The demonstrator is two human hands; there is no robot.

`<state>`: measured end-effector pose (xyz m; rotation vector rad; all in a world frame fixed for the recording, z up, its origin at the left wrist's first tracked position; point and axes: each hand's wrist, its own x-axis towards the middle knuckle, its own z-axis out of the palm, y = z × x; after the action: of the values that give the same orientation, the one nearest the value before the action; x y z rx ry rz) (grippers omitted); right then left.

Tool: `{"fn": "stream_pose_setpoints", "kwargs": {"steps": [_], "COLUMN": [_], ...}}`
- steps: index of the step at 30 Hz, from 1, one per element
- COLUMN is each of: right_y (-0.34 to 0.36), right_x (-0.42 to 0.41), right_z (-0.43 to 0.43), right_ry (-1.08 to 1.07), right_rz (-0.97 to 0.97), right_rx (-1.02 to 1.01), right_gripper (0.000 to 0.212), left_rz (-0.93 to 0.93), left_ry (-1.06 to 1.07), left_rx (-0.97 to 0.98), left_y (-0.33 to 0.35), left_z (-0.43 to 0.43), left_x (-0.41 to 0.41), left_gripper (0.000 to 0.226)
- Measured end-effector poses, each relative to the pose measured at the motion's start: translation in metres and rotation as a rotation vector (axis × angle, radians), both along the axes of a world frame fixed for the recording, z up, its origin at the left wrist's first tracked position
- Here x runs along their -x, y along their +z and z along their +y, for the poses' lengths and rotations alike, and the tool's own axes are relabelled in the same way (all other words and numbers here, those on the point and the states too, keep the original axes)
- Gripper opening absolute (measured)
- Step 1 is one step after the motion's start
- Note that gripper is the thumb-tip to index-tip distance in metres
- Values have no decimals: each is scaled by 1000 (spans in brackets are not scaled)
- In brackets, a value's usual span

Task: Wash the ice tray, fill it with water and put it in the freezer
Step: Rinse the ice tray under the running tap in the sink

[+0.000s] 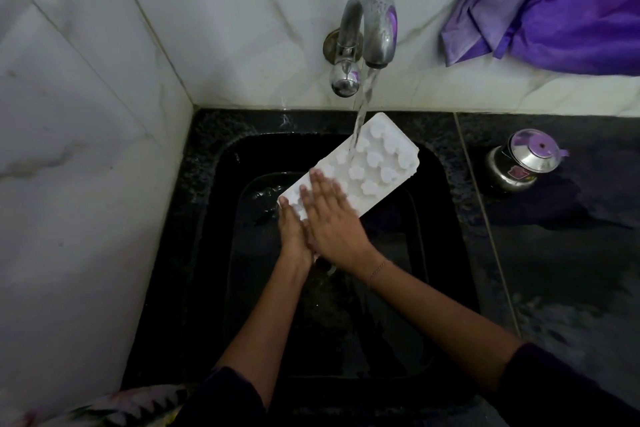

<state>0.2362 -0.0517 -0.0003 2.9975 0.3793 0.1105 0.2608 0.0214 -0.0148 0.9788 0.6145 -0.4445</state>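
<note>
Left hand clamping the white heart-celled plastic ice tray mid-frame, I judged my right hand's flat fingers should rub every cell under the stream.

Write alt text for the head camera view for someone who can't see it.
A person holds a white ice tray under running water from a wall tap over a black sink; the left hand grips its near end, and the right hand lies flat on it.

Right hand flat, fingers straight, overlapping partly hidden left hand.
</note>
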Motion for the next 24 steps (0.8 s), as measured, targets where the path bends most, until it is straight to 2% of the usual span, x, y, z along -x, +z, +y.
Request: {"fn": "stream_pose_setpoints", "kwargs": {"steps": [2, 6, 11, 12, 15, 21, 24], "right_y": [-3, -5, 2, 5, 20, 44, 41], "right_x": [9, 10, 7, 5, -7, -35, -42], "right_z": [6, -16, -56, -61, -79, -134, -133], "right_ry": [119, 397, 539, 560, 481, 55, 27], "right_rz": [27, 64, -54, -82, -158, -251, -229], "right_rx": [-6, -33, 66, 63, -38, -137, -217], "right_gripper": [56, 51, 43, 42, 38, 32, 33], "left_rz": [-39, 78, 94, 91, 111, 189, 211], "left_ry": [-3, 30, 105, 101, 117, 199, 215], "left_rx": [-26, -139, -36, -68, -216, -201, -207], "left_y": [1, -12, -6, -9, -13, -29, -33], "left_z": [3, 12, 15, 16, 25, 51, 52], "left_x": [6, 0, -9, -10, -11, 0, 3], "left_gripper": [63, 68, 57, 60, 51, 61, 59]}}
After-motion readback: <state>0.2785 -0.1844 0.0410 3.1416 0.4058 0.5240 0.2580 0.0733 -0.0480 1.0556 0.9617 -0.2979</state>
